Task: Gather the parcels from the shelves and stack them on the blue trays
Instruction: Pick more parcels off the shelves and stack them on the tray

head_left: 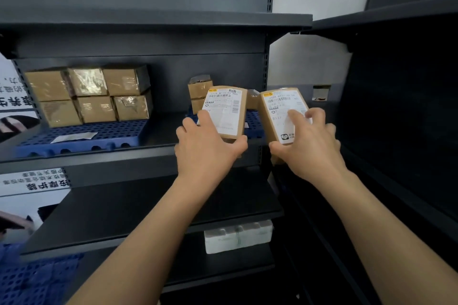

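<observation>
Cardboard parcels (226, 106) sit in curled fingers of left hand (205, 148), right hand (312, 146) (labels up).

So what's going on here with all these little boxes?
A person is handling brown parcels at a dark shelf unit. The left hand grips one labelled parcel and the right hand grips a second parcel, both held up in front of the right blue tray on the middle shelf, where a few small boxes sit. Further left, the left blue tray carries six boxes stacked in two layers of three.
</observation>
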{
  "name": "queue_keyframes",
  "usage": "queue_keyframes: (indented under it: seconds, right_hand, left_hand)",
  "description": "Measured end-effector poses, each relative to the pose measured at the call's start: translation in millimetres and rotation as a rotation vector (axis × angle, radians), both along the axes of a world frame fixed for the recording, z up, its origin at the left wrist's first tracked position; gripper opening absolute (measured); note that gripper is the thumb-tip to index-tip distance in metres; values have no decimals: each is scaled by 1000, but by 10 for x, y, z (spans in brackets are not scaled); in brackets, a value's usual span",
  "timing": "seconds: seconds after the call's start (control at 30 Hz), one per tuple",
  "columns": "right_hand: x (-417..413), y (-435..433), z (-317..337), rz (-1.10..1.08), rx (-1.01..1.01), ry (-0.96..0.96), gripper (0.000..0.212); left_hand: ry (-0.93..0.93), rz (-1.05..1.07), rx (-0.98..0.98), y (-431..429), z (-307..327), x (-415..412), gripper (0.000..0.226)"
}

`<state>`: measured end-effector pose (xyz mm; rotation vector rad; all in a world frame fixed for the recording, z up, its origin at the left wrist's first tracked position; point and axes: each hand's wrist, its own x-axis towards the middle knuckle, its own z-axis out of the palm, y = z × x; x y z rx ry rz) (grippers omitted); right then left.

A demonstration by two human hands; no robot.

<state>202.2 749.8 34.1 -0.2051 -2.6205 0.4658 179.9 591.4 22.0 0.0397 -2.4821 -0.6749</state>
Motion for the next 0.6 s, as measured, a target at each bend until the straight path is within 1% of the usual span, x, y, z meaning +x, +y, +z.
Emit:
queue_keyframes:
  seconds: [0.2, 0.33, 0.6]
  right_hand:
    - [-719, -94, 116, -39, -4, 36, 66]
    - [-1109, -86, 149, -81, -11, 25, 65]
    - [-1895, 74, 201, -55, -29, 14, 70]
  left_hand:
    - [25, -22, -17, -101, 155, -769, 81]
    - [6, -41, -15, -135, 219, -1214, 81]
    - [-14, -44, -9, 57, 224, -1978, 85]
